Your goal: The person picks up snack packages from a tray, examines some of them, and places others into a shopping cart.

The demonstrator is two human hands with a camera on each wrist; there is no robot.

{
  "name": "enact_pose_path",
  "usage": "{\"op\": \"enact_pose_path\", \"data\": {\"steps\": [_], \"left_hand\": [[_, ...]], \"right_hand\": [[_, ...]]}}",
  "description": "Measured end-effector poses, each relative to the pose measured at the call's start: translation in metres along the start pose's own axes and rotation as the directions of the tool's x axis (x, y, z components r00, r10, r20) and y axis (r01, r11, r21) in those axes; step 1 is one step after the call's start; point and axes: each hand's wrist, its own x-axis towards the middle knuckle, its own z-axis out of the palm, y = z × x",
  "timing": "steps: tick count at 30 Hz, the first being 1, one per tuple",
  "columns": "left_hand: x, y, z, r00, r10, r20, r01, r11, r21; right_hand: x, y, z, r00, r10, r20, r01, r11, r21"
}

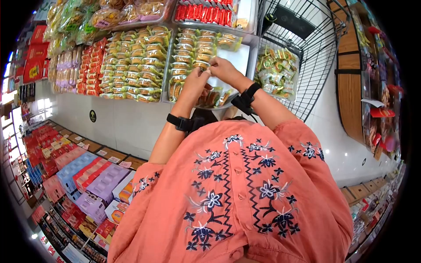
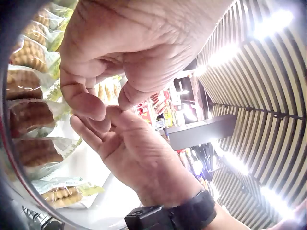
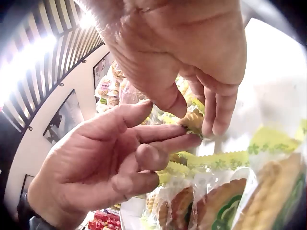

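Observation:
My left hand (image 1: pixel 197 83) and right hand (image 1: pixel 226 72) meet fingertip to fingertip over a clear-walled bin of wrapped cookies (image 1: pixel 183 47). In the right wrist view, a cookie packet (image 3: pixel 193 120) shows between the thumb and fingers of my right hand (image 3: pixel 192 57). The index and middle fingers of my left hand (image 3: pixel 103 158) reach to the packet's lower edge, its other fingers bent. In the left wrist view, my left hand (image 2: pixel 129 43) covers most of the packet; I cannot tell whether it pinches it. Several packets (image 3: pixel 223 203) stand below the hands.
A bare white liner (image 1: pixel 239 59) shows on the bin's right side. Fuller cookie bins (image 1: pixel 136 63) stand left, and red packets (image 1: pixel 204 14) lie behind. A wire shopping cart (image 1: pixel 313 48) stands right, with a tray of green packets (image 1: pixel 277 72) beside the bin. Boxed goods (image 1: pixel 103 182) fill the lower left.

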Motion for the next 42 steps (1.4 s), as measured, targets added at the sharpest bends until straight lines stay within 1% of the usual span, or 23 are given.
{"op": "enact_pose_path", "data": {"steps": [3,6,9,11,12,14,15,18,20,21,23,26,30,31,32,34,35,36,38,40,42], "left_hand": [[0.0,0.002,0.002,1.0,0.02,0.005,-0.02,0.999,-0.026],[0.004,-0.002,-0.001,1.0,0.02,0.019,-0.019,0.999,-0.035],[0.0,0.002,0.0,1.0,0.008,0.005,-0.008,0.999,-0.052],[-0.006,0.011,0.001,1.0,-0.011,-0.02,0.01,0.998,-0.065],[-0.005,0.01,0.002,1.0,-0.012,-0.014,0.01,0.995,-0.102],[-0.002,0.007,0.002,1.0,-0.013,-0.004,0.012,0.984,-0.176],[0.0,0.006,0.001,1.0,-0.018,0.004,0.018,0.984,-0.18],[0.004,0.003,0.0,0.999,-0.037,0.024,0.041,0.981,-0.191],[0.006,0.001,-0.002,0.998,-0.058,0.035,0.064,0.978,-0.2],[0.005,0.001,-0.002,0.998,-0.043,0.036,0.049,0.977,-0.209],[0.001,0.003,-0.001,0.999,-0.012,0.038,0.02,0.974,-0.227],[0.004,-0.002,-0.004,0.999,-0.021,0.036,0.03,0.961,-0.276],[0.0,0.002,-0.005,0.999,-0.032,0.027,0.038,0.966,-0.256],[0.001,0.0,-0.007,0.999,-0.043,0.023,0.048,0.968,-0.246],[0.004,-0.002,-0.007,0.998,-0.055,0.03,0.061,0.97,-0.234],[0.002,-0.001,-0.006,0.998,-0.068,0.012,0.068,0.976,-0.208],[0.0,0.001,-0.005,0.998,-0.069,0.006,0.068,0.977,-0.204],[-0.002,0.002,-0.004,0.998,-0.07,-0.006,0.067,0.977,-0.202],[-0.003,0.004,-0.006,0.997,-0.079,0.002,0.078,0.981,-0.175],[-0.005,0.006,-0.007,0.997,-0.078,-0.011,0.076,0.984,-0.163],[-0.009,0.01,-0.006,0.997,-0.072,-0.037,0.065,0.984,-0.167]], "right_hand": [[0.0,-0.001,-0.006,0.994,0.068,0.087,-0.077,0.993,0.094],[-0.004,-0.004,-0.007,0.993,0.095,0.074,-0.106,0.981,0.163],[-0.008,-0.006,-0.008,0.997,0.083,0.008,-0.083,0.986,0.142],[-0.013,-0.012,-0.011,0.996,0.089,-0.01,-0.087,0.988,0.131],[-0.016,-0.015,-0.012,0.995,0.093,-0.019,-0.09,0.988,0.125],[-0.013,-0.009,-0.014,0.998,0.062,-0.031,-0.06,0.997,0.055],[-0.011,-0.005,-0.014,0.998,0.045,-0.035,-0.045,0.999,0.02],[-0.005,0.001,-0.012,0.999,0.054,0.003,-0.054,0.997,-0.051],[-0.005,0.003,-0.014,0.998,0.056,0.013,-0.055,0.998,-0.032],[-0.007,0.001,-0.015,0.998,0.058,0.02,-0.058,0.998,-0.022],[-0.011,-0.003,-0.018,0.997,0.073,0.019,-0.074,0.997,0.01],[-0.018,-0.011,-0.027,0.996,0.091,0.024,-0.093,0.993,0.072],[-0.028,-0.03,-0.041,0.987,0.143,0.067,-0.151,0.98,0.129],[-0.03,-0.031,-0.045,0.986,0.14,0.089,-0.156,0.968,0.197],[-0.033,-0.031,-0.05,0.987,0.106,0.117,-0.129,0.97,0.206],[-0.043,-0.039,-0.061,0.985,0.113,0.131,-0.15,0.935,0.321],[-0.052,-0.046,-0.068,0.988,0.1,0.117,-0.142,0.885,0.444],[-0.057,-0.047,-0.08,0.986,0.078,0.144,-0.139,0.864,0.484],[-0.067,-0.047,-0.104,0.99,0.019,0.138,-0.099,0.793,0.601],[-0.082,-0.057,-0.133,0.998,0.043,0.051,-0.065,0.8,0.596],[-0.094,-0.052,-0.165,0.996,0.081,-0.04,-0.045,0.831,0.555]]}}
